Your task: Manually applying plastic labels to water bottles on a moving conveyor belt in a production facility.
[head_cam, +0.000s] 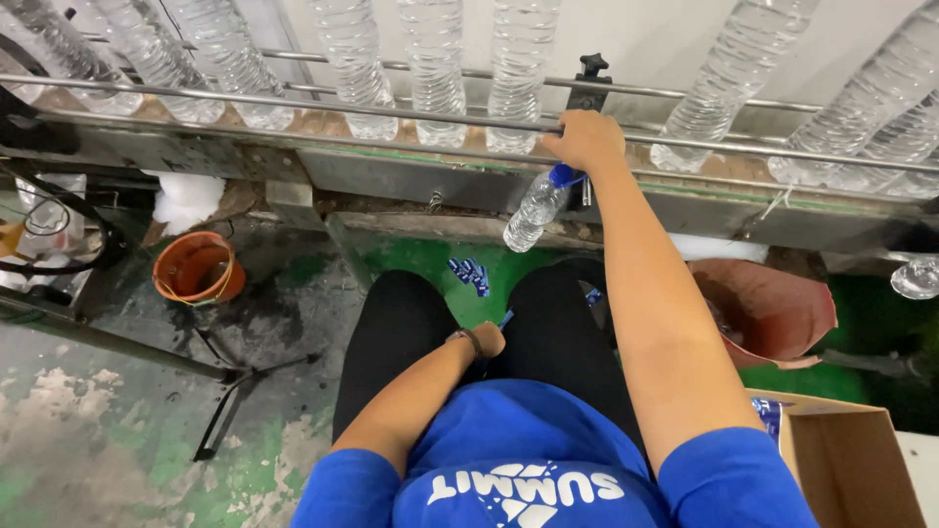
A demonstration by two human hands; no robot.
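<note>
Plastic water bottle [535, 210] with a blue cap, hanging tilted just below the conveyor rail [293, 100], neck up at the right hand [587, 139] and base swinging down toward the green floor. That right hand is curled over the rail, fingers folded down, and the bottle's cap sits right at its underside; exactly how the fingers pinch the cap is hidden. Down in the lap, the left hand [486, 339] rests between the black-trousered thighs, loosely closed, a band at the wrist, and whether it holds anything I cannot tell. Above, clear bottles [435, 73] stand in a row on the line. An orange bucket [199, 267] sits left on the floor, a cardboard box [851, 460] at lower right
</note>
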